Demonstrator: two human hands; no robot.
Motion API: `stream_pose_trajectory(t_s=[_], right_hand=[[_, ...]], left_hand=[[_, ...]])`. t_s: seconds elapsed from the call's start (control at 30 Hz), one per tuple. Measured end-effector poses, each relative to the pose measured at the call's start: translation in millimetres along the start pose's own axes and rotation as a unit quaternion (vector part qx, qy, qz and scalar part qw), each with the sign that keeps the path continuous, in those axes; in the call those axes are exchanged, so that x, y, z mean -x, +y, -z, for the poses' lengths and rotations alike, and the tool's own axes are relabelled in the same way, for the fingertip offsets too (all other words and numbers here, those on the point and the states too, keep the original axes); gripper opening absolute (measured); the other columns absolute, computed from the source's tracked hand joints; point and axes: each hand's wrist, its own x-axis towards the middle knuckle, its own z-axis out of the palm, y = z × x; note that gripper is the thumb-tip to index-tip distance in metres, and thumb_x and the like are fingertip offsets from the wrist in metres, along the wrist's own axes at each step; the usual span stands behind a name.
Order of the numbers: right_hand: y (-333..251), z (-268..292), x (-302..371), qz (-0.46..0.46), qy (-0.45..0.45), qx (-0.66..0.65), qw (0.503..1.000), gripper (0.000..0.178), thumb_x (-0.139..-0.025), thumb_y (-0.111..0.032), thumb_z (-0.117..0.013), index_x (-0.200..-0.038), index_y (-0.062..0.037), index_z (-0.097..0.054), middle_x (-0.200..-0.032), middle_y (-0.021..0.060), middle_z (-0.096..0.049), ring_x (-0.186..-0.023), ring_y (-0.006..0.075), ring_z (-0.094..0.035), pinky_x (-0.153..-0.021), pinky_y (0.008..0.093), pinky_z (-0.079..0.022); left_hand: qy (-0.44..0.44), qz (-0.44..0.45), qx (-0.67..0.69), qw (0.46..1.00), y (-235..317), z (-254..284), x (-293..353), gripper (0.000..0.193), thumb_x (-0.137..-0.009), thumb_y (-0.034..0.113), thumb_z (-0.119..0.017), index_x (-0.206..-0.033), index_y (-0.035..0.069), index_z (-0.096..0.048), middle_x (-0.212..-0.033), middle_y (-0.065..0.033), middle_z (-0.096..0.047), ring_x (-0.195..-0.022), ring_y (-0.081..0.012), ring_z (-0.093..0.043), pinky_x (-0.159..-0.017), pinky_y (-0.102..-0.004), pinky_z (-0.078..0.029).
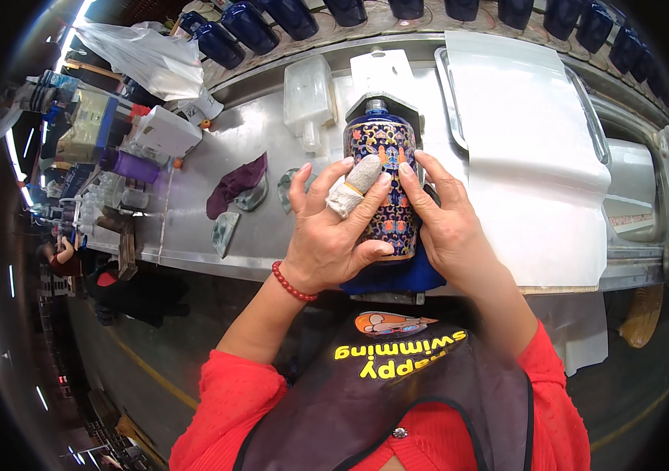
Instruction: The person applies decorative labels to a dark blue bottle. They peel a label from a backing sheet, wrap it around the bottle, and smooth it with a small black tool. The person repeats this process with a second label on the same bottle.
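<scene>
Item one, as I see it from the head view: a dark blue bottle (pixel 382 177) with multicoloured floral patterning and a bare neck, lying at the near edge of the metal workbench (pixel 272 157), neck pointing toward the far edge. Under it, a blue cloth (pixel 397 276) overhanging that near edge.

My left hand (pixel 327 228) is clasped around the bottle's left side, thumb pressed against its base end; one finger wears a white cloth wrap (pixel 354 184), and a red bead bracelet (pixel 291 284) circles the wrist. My right hand (pixel 444 220) grasps the bottle's right side, fingers laid across the patterned surface. Both hands hold the bottle.

Item two: a white sheet (pixel 531 157) draped over a metal tray (pixel 446 86), just right of the bottle, reaching the near edge.

Item three: a translucent plastic container (pixel 308 96) left of the bottle's neck, toward the far edge.

Item four: a purple rag (pixel 236 184) left of my left hand, mid-bench, with glass-like shards (pixel 226 229) beside it.

Item five: a row of dark blue bottles (pixel 397 12) on a surface beyond the far edge.

Item six: a white box (pixel 163 129) and a purple cylinder (pixel 130 166) toward the left end.
</scene>
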Motion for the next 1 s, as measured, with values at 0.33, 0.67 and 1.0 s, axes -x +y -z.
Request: stream_pose_trajectory(t_s=[0.33, 0.67, 1.0], right_hand=[[-3, 4, 9, 0.002, -0.013, -0.006, 1.0, 0.063, -0.084, 0.008, -0.057, -0.146, -0.0046, -0.055, -0.148, 0.0271, -0.046, -0.121, 0.0436, -0.055, -0.104, 0.0485, -0.046], [-3, 1, 11, -0.008, -0.002, -0.019, 1.0, 0.065, -0.082, 0.011, -0.055, -0.146, -0.0042, -0.055, -0.148, 0.027, -0.046, -0.122, 0.044, -0.055, -0.105, 0.049, -0.046], [-4, -1, 11, -0.014, -0.006, -0.013, 1.0, 0.062, -0.084, 0.009, -0.056, -0.145, -0.0041, -0.056, -0.147, 0.0266, -0.046, -0.121, 0.0438, -0.055, -0.103, 0.049, -0.047]], left_hand=[[-0.01, -0.008, -0.013, 1.0, 6, 4, 8, 0.076, -0.103, 0.067, -0.037, -0.139, 0.006, -0.065, -0.138, -0.0139, -0.064, -0.137, -0.0324, -0.046, -0.121, -0.0533, -0.017], [0.016, 0.016, 0.018, 1.0, 5, 3, 6, 0.076, -0.103, 0.067, -0.038, -0.142, 0.007, -0.063, -0.141, -0.0138, -0.063, -0.137, -0.0328, -0.045, -0.121, -0.0527, -0.017], [-0.005, -0.007, -0.031, 0.999, 2, 2, 4, 0.076, -0.102, 0.068, -0.04, -0.143, 0.008, -0.063, -0.142, -0.0132, -0.063, -0.136, -0.0314, -0.046, -0.121, -0.0524, -0.017]])
